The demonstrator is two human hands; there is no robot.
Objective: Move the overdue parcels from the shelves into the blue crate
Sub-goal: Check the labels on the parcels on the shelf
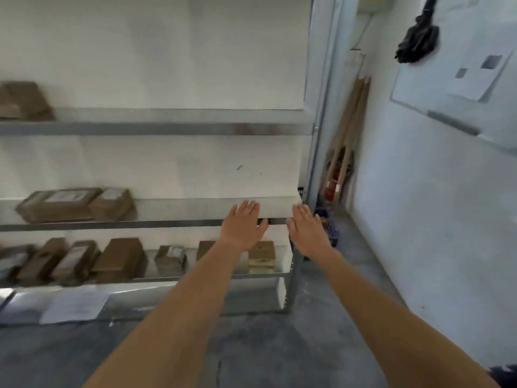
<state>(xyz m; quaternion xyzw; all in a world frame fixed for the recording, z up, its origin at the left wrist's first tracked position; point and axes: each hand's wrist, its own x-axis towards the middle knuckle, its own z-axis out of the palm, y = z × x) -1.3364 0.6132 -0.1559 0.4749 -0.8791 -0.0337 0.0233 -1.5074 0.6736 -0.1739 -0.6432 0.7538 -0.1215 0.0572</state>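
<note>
Head view: left hand [242,226] and right hand [307,230] are reaching out flat and holding nothing. Brown parcels [74,204] are sitting on the shelves [156,128]; blue crate [330,229] is peeking out right. Probably the reach step; next needs gripping a parcel.

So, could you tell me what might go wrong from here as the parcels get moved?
Both hands, left and right, are open and empty, reaching toward a bare stretch of the middle shelf; the nearest parcel sits below, partly hidden by the left arm, so a grip there could fumble. The blue crate is only partly visible in the corner beside leaning wooden sticks, which a carried parcel might knock over.
</note>
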